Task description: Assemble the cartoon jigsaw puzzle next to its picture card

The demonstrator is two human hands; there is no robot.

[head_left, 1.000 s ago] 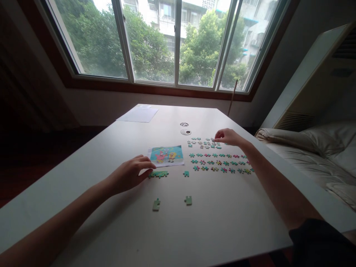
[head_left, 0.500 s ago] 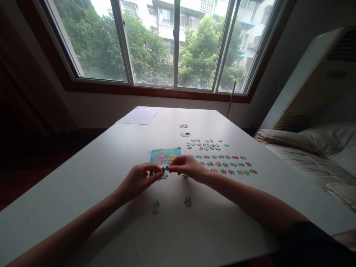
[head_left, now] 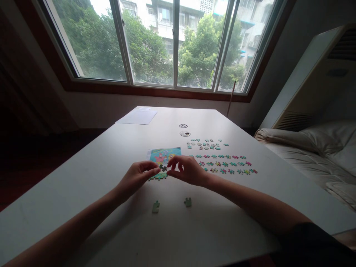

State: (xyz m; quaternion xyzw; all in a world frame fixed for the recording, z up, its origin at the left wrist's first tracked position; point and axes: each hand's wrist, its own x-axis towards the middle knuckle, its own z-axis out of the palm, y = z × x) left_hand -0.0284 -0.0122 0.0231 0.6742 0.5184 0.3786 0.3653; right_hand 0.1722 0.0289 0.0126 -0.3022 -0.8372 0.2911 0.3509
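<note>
My left hand [head_left: 139, 175] pinches a small dark jigsaw piece [head_left: 163, 168] between thumb and fingertips, raised over the table. Just right of that piece is my right hand [head_left: 187, 169], its thumb and curled fingers apart with nothing visible between them. Behind both hands lies a cartoon picture sheet [head_left: 160, 155], partly covered by them. Below the held piece, a joined strip of green jigsaw pieces [head_left: 159, 177] shows on the table. Closer to me lie two loose greenish pieces, a left one [head_left: 155, 207] and a right one [head_left: 188, 202].
Rows of loose jigsaw pieces [head_left: 223, 164] spread to the right on the white table [head_left: 105, 226]. Two round discs [head_left: 184, 133] lie farther back, and paper sheets [head_left: 137, 116] at the far left. A pale sofa [head_left: 300, 148] stands on the right.
My right hand's fingers have parted from the jigsaw piece that both hands were touching; it stays in my left hand, turned a little. The loose pieces have not moved.
</note>
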